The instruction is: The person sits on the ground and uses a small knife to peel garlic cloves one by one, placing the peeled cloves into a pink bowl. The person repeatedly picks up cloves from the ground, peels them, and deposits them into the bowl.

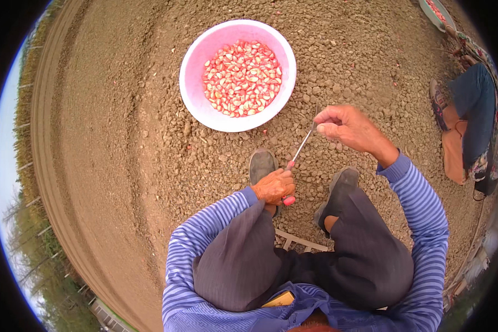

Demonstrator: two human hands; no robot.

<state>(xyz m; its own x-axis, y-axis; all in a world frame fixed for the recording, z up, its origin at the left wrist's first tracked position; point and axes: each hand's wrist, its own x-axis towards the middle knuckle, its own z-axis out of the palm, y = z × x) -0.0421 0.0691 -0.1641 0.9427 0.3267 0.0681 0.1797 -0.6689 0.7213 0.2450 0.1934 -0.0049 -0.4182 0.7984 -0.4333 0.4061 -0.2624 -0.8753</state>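
My left hand is closed around the red handle of a thin metal hand tool, whose shaft slants up and to the right. Close to the far end of that shaft is my right hand, with thumb and forefinger curled toward each other. Whether these fingers pinch the shaft or a small thing is hidden. Beyond both hands a round pink basin with a pale rim stands on the soil, holding many peeled-looking, reddish-white garlic cloves.
Cloddy, dry soil surrounds my shoes. Under me shows part of a low slatted seat. At the right sits another person in jeans, beside a second basin of cloves. A bare track curves along the left.
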